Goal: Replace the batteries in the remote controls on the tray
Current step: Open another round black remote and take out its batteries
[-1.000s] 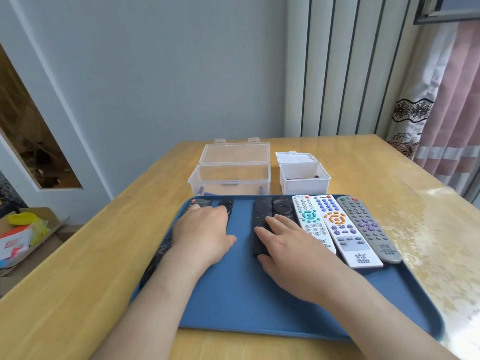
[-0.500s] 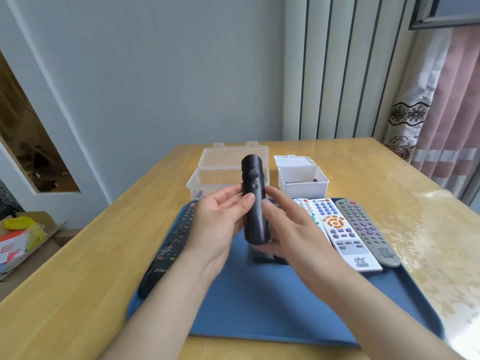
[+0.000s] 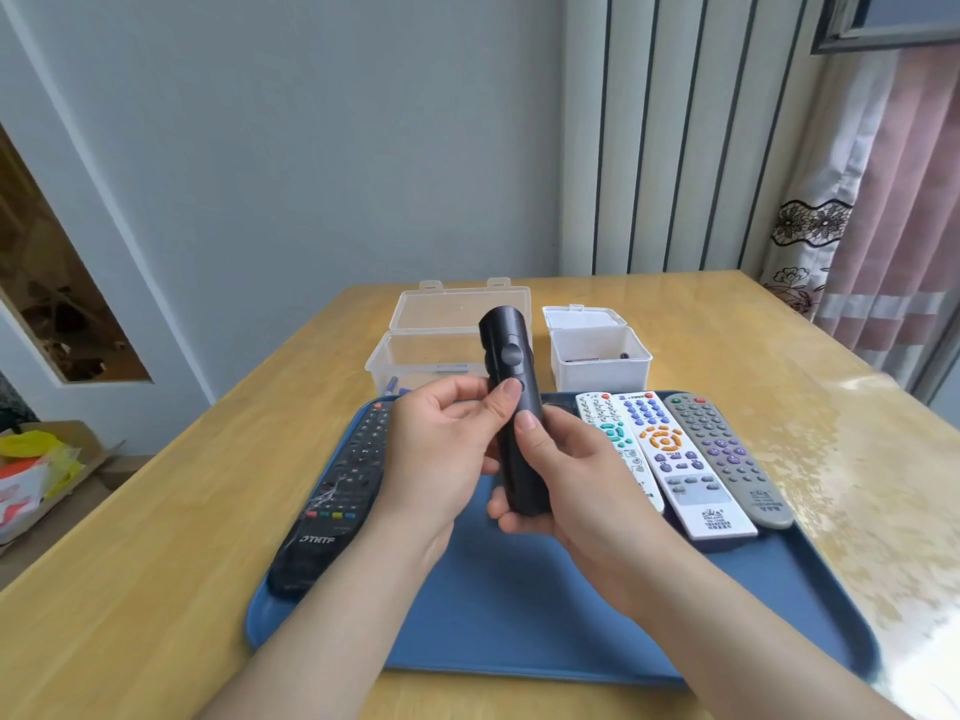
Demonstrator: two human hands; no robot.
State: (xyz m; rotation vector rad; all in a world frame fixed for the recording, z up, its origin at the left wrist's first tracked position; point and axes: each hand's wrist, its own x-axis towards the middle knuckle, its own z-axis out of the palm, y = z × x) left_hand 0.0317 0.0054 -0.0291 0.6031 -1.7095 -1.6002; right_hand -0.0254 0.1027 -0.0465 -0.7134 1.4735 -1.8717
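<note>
A slim black remote [image 3: 511, 371] stands nearly upright above the blue tray [image 3: 545, 626]. My left hand [image 3: 441, 454] grips its left side, thumb pressed on the front. My right hand [image 3: 561, 475] holds its lower end, thumb on the front face. On the tray lie a long black remote [image 3: 337, 491] at the left, and at the right two white remotes [image 3: 613, 439] [image 3: 680, 465] and a grey one [image 3: 727, 457]. Another dark remote is mostly hidden behind my hands.
Behind the tray stand a clear open plastic box [image 3: 441, 350] with blue items inside and a small white open box [image 3: 597, 356] holding dark items. The wooden table [image 3: 810, 407] reaches to curtains on the right. A cardboard box [image 3: 36, 470] sits on the floor at left.
Both hands lay on remotes on the tray a second ago. They have lifted the slim black remote up, and my thumbs have closed onto its front.
</note>
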